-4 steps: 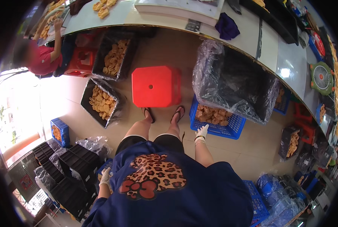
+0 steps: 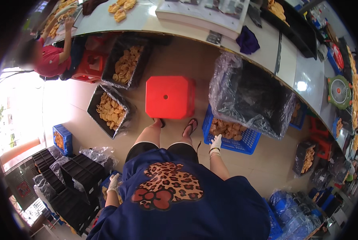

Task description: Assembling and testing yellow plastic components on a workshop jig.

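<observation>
Both hands gloved in white, nothing clamped in either. Right hand [image 2: 216, 142] hanging loosely at the near rim of the blue crate [image 2: 247, 145], fingers slightly apart and relaxed; contact with the rim not clear. Blue crate on the floor to the right of the feet, holding golden snack pieces [image 2: 225, 129], with a large black bin [image 2: 254, 100] lined in clear plastic resting on its far part. Left hand [image 2: 114, 183] lowered at the left hip, just beside a stack of black trays [image 2: 79, 176]; whether touching them, cannot tell; fingers loosely curled, grip state not determinable. Red stool [image 2: 170, 97] directly ahead of the feet, top bare. Two black bins of snack pieces [image 2: 111, 111] [image 2: 126, 63] left of the stool. Small blue crate [image 2: 62, 139] further left. Curved white counter [image 2: 155, 20] across the top. Second person in a red shirt [image 2: 51, 60] at the upper left, one arm up on the counter.
</observation>
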The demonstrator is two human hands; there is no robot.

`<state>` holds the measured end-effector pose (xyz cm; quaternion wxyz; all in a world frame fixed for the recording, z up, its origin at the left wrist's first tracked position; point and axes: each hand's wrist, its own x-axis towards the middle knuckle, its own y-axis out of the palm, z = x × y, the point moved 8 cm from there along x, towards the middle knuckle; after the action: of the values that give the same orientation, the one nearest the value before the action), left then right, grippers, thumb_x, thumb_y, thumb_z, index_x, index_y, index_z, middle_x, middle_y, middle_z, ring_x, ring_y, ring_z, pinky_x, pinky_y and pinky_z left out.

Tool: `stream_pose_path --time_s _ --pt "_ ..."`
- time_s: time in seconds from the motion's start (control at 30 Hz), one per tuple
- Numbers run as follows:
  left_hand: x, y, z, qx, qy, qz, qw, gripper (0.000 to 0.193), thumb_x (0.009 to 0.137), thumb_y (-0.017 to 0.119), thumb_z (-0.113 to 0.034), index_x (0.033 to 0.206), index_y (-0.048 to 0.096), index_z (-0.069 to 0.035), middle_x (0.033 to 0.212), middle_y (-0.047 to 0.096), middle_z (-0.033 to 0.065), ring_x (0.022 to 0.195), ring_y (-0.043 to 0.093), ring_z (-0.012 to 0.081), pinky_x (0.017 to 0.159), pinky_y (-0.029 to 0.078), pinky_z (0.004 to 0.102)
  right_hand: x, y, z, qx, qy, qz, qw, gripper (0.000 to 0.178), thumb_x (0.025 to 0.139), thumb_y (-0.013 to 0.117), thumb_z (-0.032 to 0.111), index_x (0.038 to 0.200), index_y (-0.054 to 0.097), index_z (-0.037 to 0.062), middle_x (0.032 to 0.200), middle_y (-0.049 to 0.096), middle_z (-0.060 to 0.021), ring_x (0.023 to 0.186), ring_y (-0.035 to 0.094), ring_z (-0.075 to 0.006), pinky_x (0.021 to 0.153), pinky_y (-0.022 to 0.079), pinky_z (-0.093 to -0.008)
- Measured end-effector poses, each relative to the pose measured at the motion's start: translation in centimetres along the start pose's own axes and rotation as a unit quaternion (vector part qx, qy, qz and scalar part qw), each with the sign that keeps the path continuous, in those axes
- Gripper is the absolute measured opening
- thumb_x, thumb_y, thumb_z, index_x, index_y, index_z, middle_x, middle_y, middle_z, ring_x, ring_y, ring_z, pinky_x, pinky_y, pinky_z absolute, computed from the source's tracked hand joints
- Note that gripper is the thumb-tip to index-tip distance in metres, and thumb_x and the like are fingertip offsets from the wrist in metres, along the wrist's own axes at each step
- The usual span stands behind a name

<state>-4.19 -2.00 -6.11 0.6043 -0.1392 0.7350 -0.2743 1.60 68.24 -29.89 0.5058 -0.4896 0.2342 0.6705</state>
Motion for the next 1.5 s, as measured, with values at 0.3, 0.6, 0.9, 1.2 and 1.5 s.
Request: stream_pose_path --time_s 0.3,0.6,0.9,1.2,1.5 --pt "10.2 4.2 -18.3 -0.044 0.048 0.076 0.995 0.088 0.087 0.067 -0.048 0.156 0.02 -0.019 0.152 0.039 0.008 0.11 0.056 0.0328 0.082 0.051 0.0483 -3.7 6.5 6.2 -0.066 -0.025 0.023 0.997 0.076 0.099 0.031 0.067 0.14 0.052 0.0069 0.151 0.046 -0.015 0.134 0.047 -0.0313 0.108 0.034 -0.0551" --pt "20.9 4.4 -49.6 -0.013 0.186 0.2 0.962 0.071 0.094 0.064 -0.041 0.15 0.031 -0.013 0.124 0.052 0.0083 0.09 0.057 0.0199 0.073 0.049 0.0352 -13.2 9.6 6.2 -0.104 -0.11 -0.079 0.985 0.075 0.101 0.033 0.063 0.139 0.055 0.0024 0.146 0.051 -0.0205 0.126 0.054 -0.0393 0.103 0.036 -0.0612" --pt "29.6 -2.4 -63.8 0.032 0.196 0.148 0.969 0.043 0.097 0.059 -0.036 0.132 0.049 -0.013 0.1 0.056 0.0042 0.076 0.056 0.0161 0.063 0.047 0.0318 -28.8 15.7 10.8 -0.02 -0.256 -0.247 0.934 0.053 0.104 0.046 0.044 0.119 0.066 -0.0023 0.119 0.068 -0.0155 0.108 0.063 -0.0281 0.096 0.047 -0.0377" --pt "24.8 5.2 -73.0 0.087 0.238 0.256 0.933 0.038 0.098 0.059 -0.033 0.128 0.055 -0.01 0.114 0.063 0.0068 0.09 0.062 0.0189 0.078 0.046 0.0357 -30.7 11.4 -2.5 0.078 -0.135 -0.316 0.936 0.073 0.098 0.04 0.065 0.128 0.063 0.0032 0.13 0.062 -0.0132 0.116 0.058 -0.0323 0.097 0.042 -0.0528" --pt "22.7 10.3 -77.0 0.002 0.3 0.274 0.914 0.036 0.099 0.059 -0.036 0.126 0.059 -0.011 0.112 0.068 0.0057 0.093 0.066 0.0199 0.079 0.046 0.0327 -27.5 12.3 -6.3 0.15 -0.006 -0.279 0.948 0.083 0.096 0.031 0.072 0.132 0.061 0.0032 0.141 0.055 -0.0184 0.128 0.05 -0.0387 0.104 0.035 -0.0625"
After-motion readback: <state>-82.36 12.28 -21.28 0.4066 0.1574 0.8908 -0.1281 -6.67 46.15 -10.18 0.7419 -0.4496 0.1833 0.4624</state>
